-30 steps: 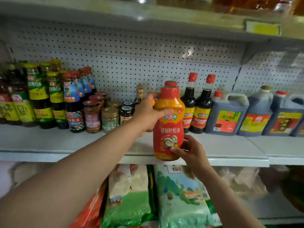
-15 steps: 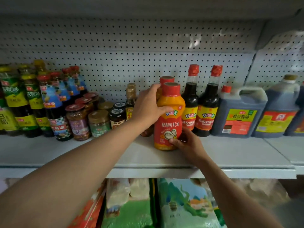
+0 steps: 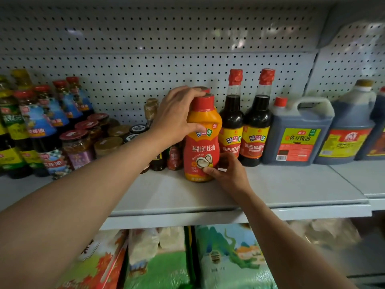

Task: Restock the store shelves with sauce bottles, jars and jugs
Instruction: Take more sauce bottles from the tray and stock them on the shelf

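Two hands (image 3: 177,115) are showing. One orange squeeze bottle (image 3: 203,140), two tall dark bottles with red caps (image 3: 231,119) and two handled jugs (image 3: 298,134) are standing on the shelf (image 3: 270,190).

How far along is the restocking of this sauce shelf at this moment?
Done: dark bottles, jars and jugs already stand along the shelf. In hand: the orange oyster sauce bottle stands on the shelf, left hand gripping its top, right hand at its base. Left: release it; bare shelf front remains.
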### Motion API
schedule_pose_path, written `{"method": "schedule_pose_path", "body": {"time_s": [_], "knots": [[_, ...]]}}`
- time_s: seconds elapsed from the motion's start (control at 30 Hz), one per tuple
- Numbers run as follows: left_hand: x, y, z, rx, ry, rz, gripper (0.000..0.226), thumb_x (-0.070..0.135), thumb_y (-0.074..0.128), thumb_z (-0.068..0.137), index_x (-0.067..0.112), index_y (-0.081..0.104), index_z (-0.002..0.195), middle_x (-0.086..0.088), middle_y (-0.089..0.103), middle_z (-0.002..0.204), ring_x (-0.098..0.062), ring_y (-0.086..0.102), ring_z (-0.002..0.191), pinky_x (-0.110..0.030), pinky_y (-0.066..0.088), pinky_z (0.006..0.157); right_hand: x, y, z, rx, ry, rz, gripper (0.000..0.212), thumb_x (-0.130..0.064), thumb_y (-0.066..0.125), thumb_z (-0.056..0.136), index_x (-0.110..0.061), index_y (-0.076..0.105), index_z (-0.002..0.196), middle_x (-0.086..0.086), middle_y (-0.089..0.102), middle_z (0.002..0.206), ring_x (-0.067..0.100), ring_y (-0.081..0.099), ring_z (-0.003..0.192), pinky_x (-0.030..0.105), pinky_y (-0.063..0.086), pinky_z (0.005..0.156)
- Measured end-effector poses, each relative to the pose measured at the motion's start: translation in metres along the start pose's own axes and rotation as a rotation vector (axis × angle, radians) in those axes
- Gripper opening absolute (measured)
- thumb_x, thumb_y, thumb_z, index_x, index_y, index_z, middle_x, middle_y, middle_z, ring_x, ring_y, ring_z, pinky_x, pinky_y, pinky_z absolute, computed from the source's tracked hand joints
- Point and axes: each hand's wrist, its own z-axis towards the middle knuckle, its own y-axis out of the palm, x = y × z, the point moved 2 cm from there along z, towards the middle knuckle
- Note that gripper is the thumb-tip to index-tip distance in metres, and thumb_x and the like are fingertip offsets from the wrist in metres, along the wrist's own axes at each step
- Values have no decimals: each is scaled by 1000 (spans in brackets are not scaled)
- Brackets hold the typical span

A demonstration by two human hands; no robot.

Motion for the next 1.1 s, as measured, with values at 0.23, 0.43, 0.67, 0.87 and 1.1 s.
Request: {"method": "schedule_pose_path", "body": {"time_s": [0.23, 0.43, 0.67, 0.87, 1.1], "knots": [[0, -1, 0, 40, 4, 5, 84, 40, 89, 64, 26, 48, 136, -7, 47, 144, -26, 32, 140, -42, 31, 107, -1, 1, 3, 27, 30, -79, 61, -49, 87, 70, -18, 60, 115, -9, 66, 103, -2, 62, 87, 8, 43, 63], [-7, 4, 6, 34, -7, 10, 84, 41, 88, 65, 28, 47, 137, -7, 46, 146, -27, 30, 141, -44, 31, 108, -2, 5, 7, 79, 56, -140, 56, -55, 85, 67, -20, 59, 104, -13, 62, 91, -4, 58, 76, 6, 38, 55], [-18, 10, 18, 2, -33, 45, 87, 44, 88, 64, 30, 45, 138, -9, 42, 148, -28, 29, 142, -47, 30, 113, -1, 12, 13, 191, 65, -183, 55, -59, 86, 65, -21, 56, 91, -13, 59, 83, 1, 56, 73, 20, 43, 59], [-22, 13, 26, -22, -23, 69, 88, 44, 87, 65, 25, 45, 140, -8, 47, 145, -28, 31, 141, -46, 30, 114, -3, 18, 15, 289, 109, -286, 56, -65, 82, 64, -23, 50, 79, -6, 59, 79, 6, 52, 64, 22, 34, 51], [-26, 18, 31, -29, -23, 77, 89, 46, 86, 66, 26, 43, 141, -8, 46, 147, -28, 31, 141, -45, 29, 113, -5, 20, 16, 322, 129, -361, 59, -68, 78, 68, -12, 62, 79, 4, 70, 81, 18, 58, 64, 23, 33, 52]]}}
